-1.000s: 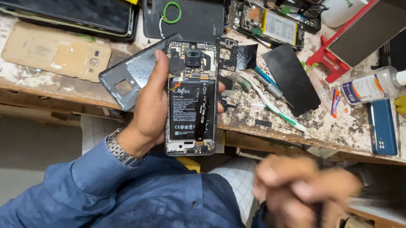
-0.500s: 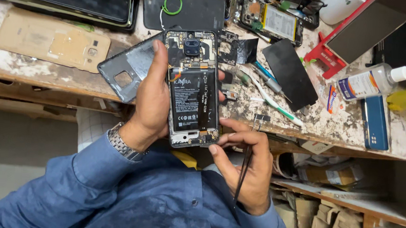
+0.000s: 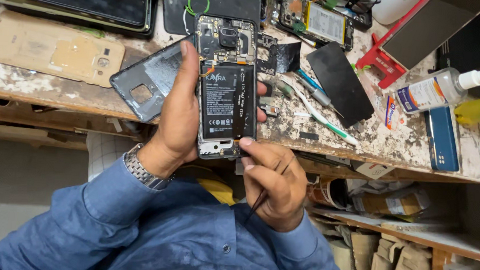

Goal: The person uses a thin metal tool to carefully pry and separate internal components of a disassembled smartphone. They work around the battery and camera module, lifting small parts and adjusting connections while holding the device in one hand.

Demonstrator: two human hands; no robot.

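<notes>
1. Fingers of the left hand (image 3: 183, 121) wrap around an open phone (image 3: 226, 87) and grip it tight, with the thumb on one long side and the fingertips poking out on the other side.
2. Held up above the edge of the surface (image 3: 45, 89), the phone has its back off, so its black battery (image 3: 222, 101) and small parts show.
3. Fingers of the right hand (image 3: 273, 180) are closed on a thin dark tool (image 3: 261, 199), which runs down through the hand toward the blue sleeve (image 3: 137, 223).
4. One right fingertip touches the bottom end of the phone, just under the battery.
5. A silver watch (image 3: 139, 168) sits on the left wrist.
6. Just behind the left fingers lies a grey phone back cover (image 3: 147, 83), partly hidden by the hand.
7. Far out past the left thumb lies a gold phone cover (image 3: 53, 51), flat on the surface.
8. Near the left fingertips, on the other side of the phone, are a black flat piece (image 3: 338, 82) and a white and green toothbrush (image 3: 325, 120).
9. Well away past the right hand stand a clear spray bottle (image 3: 439, 88) and a blue phone (image 3: 441, 137).
10. Above the held phone, farther back, is another open phone (image 3: 317, 18) and a dark cover with a green ring (image 3: 197, 1) on it.
</notes>
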